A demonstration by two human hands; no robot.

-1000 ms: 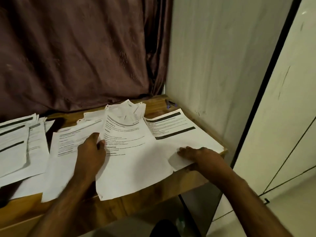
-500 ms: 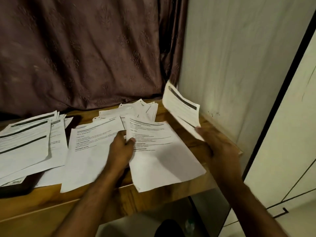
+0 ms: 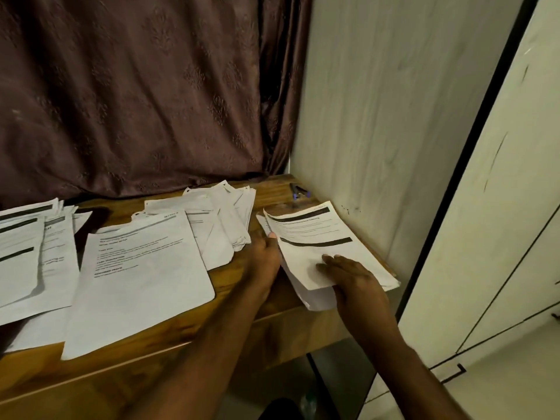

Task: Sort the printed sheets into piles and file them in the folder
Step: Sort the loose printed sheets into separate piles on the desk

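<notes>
The desk (image 3: 236, 301) carries four groups of printed sheets, and the step in hand looks to be squaring up the right pile (image 3: 321, 247) at the desk's right end, against the wall (image 3: 394, 131). To do it well, I judge the right hand (image 3: 353, 280) should press the top sheet flat while the left hand (image 3: 263, 253) nudges the pile's left edge inward, so the lower sheets that jut past the near desk edge line up under the top one; a push too hard would buckle the thin paper or slide the pile off the corner. The right hand lies on the top sheet with fingers spread and fairly straight, its thumb side at the overhanging near corner; whether the thumb curls beneath I cannot tell. The left hand touches the pile's left edge with thumb up; its fingers are hidden, so its grip cannot be told. Counted: one left pile (image 3: 27, 253) with black bars, one large middle sheet (image 3: 142, 268) lying on others, one fanned back heap (image 3: 224, 219), one right pile; sheets per pile cannot be counted. One small dark object (image 3: 298, 190) lies at the back corner. No folder is plainly visible.
</notes>
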